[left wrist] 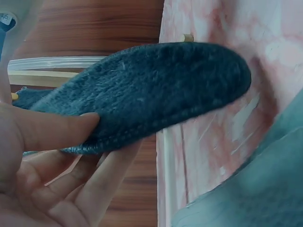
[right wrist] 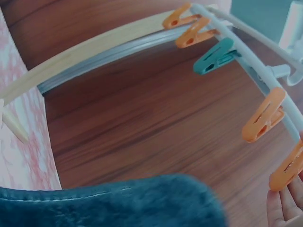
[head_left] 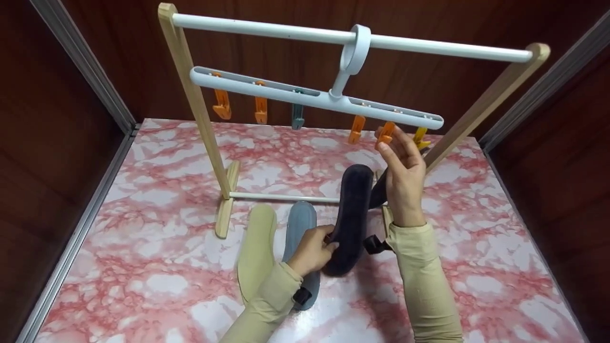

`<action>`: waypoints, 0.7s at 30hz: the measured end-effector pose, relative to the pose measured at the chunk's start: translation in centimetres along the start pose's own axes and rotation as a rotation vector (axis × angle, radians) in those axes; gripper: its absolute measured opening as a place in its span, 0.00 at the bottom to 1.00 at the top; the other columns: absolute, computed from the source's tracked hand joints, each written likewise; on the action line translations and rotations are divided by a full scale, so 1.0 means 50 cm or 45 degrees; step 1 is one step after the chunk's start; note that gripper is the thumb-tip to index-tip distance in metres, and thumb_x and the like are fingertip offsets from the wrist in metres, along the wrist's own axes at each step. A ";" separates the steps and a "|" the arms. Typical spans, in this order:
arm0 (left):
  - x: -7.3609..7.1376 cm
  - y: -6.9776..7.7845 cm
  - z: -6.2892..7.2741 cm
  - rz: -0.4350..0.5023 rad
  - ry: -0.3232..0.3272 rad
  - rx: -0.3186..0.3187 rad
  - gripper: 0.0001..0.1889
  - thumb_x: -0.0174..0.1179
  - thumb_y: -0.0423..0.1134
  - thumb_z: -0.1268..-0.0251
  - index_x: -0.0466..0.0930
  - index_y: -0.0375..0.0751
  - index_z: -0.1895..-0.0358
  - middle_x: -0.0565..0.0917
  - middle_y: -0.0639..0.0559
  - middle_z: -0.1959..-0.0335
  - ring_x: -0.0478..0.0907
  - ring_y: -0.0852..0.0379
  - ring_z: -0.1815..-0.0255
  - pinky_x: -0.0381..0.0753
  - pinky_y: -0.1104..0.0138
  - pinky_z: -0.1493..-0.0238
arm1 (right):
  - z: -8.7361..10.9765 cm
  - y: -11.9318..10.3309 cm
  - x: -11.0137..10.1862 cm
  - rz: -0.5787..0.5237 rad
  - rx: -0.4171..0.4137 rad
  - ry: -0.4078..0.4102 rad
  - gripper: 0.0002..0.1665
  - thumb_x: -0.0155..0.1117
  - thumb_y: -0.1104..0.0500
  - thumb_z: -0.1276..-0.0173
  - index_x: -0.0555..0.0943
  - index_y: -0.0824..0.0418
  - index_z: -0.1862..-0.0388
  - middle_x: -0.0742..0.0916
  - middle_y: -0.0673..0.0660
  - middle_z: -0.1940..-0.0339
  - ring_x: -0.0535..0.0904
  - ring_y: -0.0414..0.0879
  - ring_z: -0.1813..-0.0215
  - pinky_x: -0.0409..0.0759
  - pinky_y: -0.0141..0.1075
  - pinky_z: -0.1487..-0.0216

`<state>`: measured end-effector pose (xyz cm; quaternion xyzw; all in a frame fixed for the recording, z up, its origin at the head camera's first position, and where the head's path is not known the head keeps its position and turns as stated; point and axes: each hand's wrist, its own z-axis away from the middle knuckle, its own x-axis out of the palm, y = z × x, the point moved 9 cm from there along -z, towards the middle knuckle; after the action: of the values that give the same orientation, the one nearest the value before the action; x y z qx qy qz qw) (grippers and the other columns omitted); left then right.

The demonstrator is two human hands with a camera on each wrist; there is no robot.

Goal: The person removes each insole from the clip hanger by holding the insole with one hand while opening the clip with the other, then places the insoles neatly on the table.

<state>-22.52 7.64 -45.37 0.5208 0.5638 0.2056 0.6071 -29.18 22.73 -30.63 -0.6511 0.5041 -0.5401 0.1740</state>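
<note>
A dark fuzzy insole [head_left: 355, 209] is pinched along its edge by my left hand [head_left: 314, 250], thumb on one face and fingers behind in the left wrist view. My right hand [head_left: 405, 171] pinches an orange clip [head_left: 385, 133] under the white hanger [head_left: 267, 90]. Behind the right hand, a second dark insole [head_left: 379, 191] shows partly, below the yellow clip [head_left: 420, 137]. The held insole's upper end sits below the orange clip, apart from it. On the table lie a pale green insole [head_left: 257, 247] and a grey-blue insole [head_left: 301, 219], the latter partly covered by my left hand.
The hanger hooks over the white top rail [head_left: 267, 29] of a wooden-legged rack [head_left: 200, 109]. Other orange clips [head_left: 260, 109] and a dark green clip [head_left: 297, 116] hang along it. The rack's lower bar [head_left: 281, 196] crosses the pink marbled table [head_left: 157, 281]. Brown panels surround it.
</note>
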 end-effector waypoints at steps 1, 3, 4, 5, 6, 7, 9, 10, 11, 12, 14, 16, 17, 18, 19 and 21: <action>0.004 -0.003 0.003 0.008 -0.019 -0.011 0.05 0.60 0.25 0.43 0.80 0.33 0.64 0.83 0.44 0.73 0.79 0.57 0.72 0.76 0.71 0.67 | 0.001 0.002 -0.001 -0.003 0.007 0.004 0.20 0.57 0.78 0.40 0.81 0.67 0.50 0.85 0.59 0.57 0.82 0.48 0.54 0.79 0.35 0.49; 0.012 -0.010 0.008 0.018 -0.060 -0.036 0.06 0.60 0.25 0.43 0.81 0.33 0.62 0.82 0.46 0.74 0.76 0.61 0.73 0.74 0.73 0.68 | 0.002 0.004 -0.003 -0.001 0.022 0.008 0.20 0.57 0.78 0.40 0.81 0.66 0.50 0.85 0.59 0.58 0.81 0.47 0.54 0.78 0.34 0.48; 0.015 -0.013 0.010 0.013 -0.076 -0.042 0.06 0.60 0.25 0.44 0.81 0.33 0.63 0.81 0.47 0.75 0.74 0.62 0.74 0.73 0.74 0.69 | 0.003 0.006 -0.005 -0.005 0.031 0.015 0.20 0.57 0.78 0.40 0.81 0.66 0.50 0.85 0.59 0.58 0.81 0.47 0.54 0.78 0.34 0.48; 0.018 -0.016 0.012 0.008 -0.091 -0.048 0.06 0.61 0.25 0.44 0.80 0.33 0.63 0.79 0.49 0.76 0.72 0.63 0.75 0.71 0.74 0.70 | 0.004 0.007 -0.006 -0.004 0.037 0.018 0.20 0.57 0.78 0.40 0.81 0.66 0.51 0.85 0.59 0.58 0.81 0.47 0.55 0.78 0.34 0.48; 0.022 -0.019 0.014 0.006 -0.108 -0.061 0.05 0.61 0.25 0.44 0.80 0.32 0.64 0.77 0.51 0.78 0.69 0.64 0.76 0.69 0.74 0.71 | 0.005 0.008 -0.007 -0.004 0.043 0.021 0.20 0.57 0.78 0.40 0.81 0.66 0.51 0.85 0.59 0.59 0.81 0.47 0.55 0.78 0.34 0.48; 0.025 -0.023 0.016 0.006 -0.124 -0.076 0.05 0.61 0.25 0.44 0.80 0.33 0.64 0.75 0.53 0.79 0.67 0.64 0.77 0.67 0.74 0.72 | 0.005 0.009 -0.007 0.003 0.046 0.019 0.20 0.57 0.79 0.40 0.82 0.66 0.51 0.85 0.58 0.59 0.81 0.47 0.55 0.77 0.33 0.47; 0.030 -0.030 0.019 0.005 -0.153 -0.109 0.04 0.61 0.26 0.43 0.80 0.32 0.64 0.69 0.56 0.81 0.63 0.65 0.79 0.63 0.74 0.73 | 0.006 0.010 -0.009 0.017 0.050 0.021 0.20 0.57 0.78 0.39 0.82 0.66 0.51 0.85 0.58 0.59 0.81 0.46 0.55 0.77 0.33 0.47; 0.033 -0.032 0.020 0.010 -0.168 -0.126 0.04 0.61 0.26 0.43 0.80 0.32 0.64 0.67 0.57 0.82 0.62 0.65 0.79 0.62 0.74 0.74 | 0.007 0.010 -0.010 0.021 0.051 0.023 0.19 0.56 0.78 0.39 0.82 0.66 0.51 0.85 0.58 0.59 0.81 0.46 0.55 0.77 0.33 0.47; 0.036 -0.036 0.022 0.018 -0.182 -0.149 0.05 0.61 0.26 0.43 0.80 0.32 0.63 0.67 0.58 0.82 0.62 0.65 0.80 0.62 0.74 0.74 | 0.007 0.010 -0.010 0.022 0.054 0.021 0.19 0.57 0.78 0.39 0.82 0.66 0.51 0.85 0.58 0.59 0.80 0.46 0.54 0.76 0.33 0.46; 0.040 -0.040 0.023 0.026 -0.198 -0.173 0.06 0.61 0.26 0.43 0.80 0.32 0.61 0.66 0.58 0.82 0.62 0.65 0.80 0.62 0.74 0.74 | 0.008 0.011 -0.011 0.025 0.056 0.018 0.19 0.57 0.77 0.38 0.82 0.65 0.51 0.85 0.58 0.59 0.80 0.46 0.54 0.76 0.33 0.46; 0.046 -0.047 0.026 0.041 -0.217 -0.210 0.08 0.61 0.26 0.43 0.80 0.32 0.59 0.66 0.59 0.83 0.63 0.66 0.80 0.62 0.75 0.75 | 0.011 0.012 -0.013 0.031 0.067 0.013 0.18 0.59 0.75 0.38 0.82 0.65 0.50 0.85 0.57 0.58 0.80 0.46 0.53 0.76 0.34 0.45; 0.049 -0.051 0.027 0.045 -0.227 -0.237 0.08 0.61 0.26 0.43 0.80 0.31 0.59 0.66 0.59 0.83 0.63 0.66 0.81 0.62 0.74 0.76 | 0.013 0.014 -0.014 0.038 0.077 0.008 0.18 0.61 0.74 0.38 0.82 0.65 0.49 0.85 0.57 0.57 0.80 0.46 0.52 0.75 0.34 0.43; 0.050 -0.052 0.028 0.043 -0.229 -0.244 0.08 0.62 0.26 0.43 0.80 0.31 0.60 0.66 0.59 0.83 0.63 0.66 0.81 0.62 0.74 0.76 | 0.013 0.014 -0.014 0.040 0.081 0.008 0.18 0.62 0.73 0.38 0.81 0.65 0.48 0.85 0.57 0.57 0.80 0.46 0.51 0.75 0.34 0.43; 0.051 -0.053 0.029 0.034 -0.232 -0.246 0.07 0.62 0.27 0.43 0.79 0.31 0.61 0.65 0.59 0.84 0.62 0.65 0.82 0.61 0.74 0.76 | 0.014 0.014 -0.014 0.046 0.083 0.007 0.19 0.62 0.72 0.38 0.81 0.66 0.47 0.86 0.57 0.57 0.80 0.46 0.51 0.75 0.34 0.42; 0.051 -0.053 0.029 0.026 -0.232 -0.242 0.06 0.62 0.27 0.44 0.79 0.31 0.63 0.65 0.59 0.84 0.62 0.65 0.82 0.61 0.74 0.76 | 0.015 0.015 -0.015 0.046 0.085 0.008 0.20 0.63 0.72 0.38 0.80 0.67 0.46 0.86 0.57 0.56 0.80 0.46 0.51 0.75 0.34 0.42; 0.052 -0.053 0.030 0.013 -0.231 -0.234 0.05 0.63 0.27 0.44 0.78 0.31 0.65 0.65 0.59 0.83 0.62 0.65 0.81 0.62 0.73 0.75 | 0.016 0.015 -0.016 0.051 0.089 0.010 0.21 0.63 0.72 0.38 0.79 0.69 0.45 0.86 0.57 0.56 0.81 0.46 0.51 0.75 0.34 0.42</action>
<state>-21.32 8.24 -49.15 0.4822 0.4827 0.2115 0.6998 -28.76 22.83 -31.89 -0.6323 0.4985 -0.5564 0.2052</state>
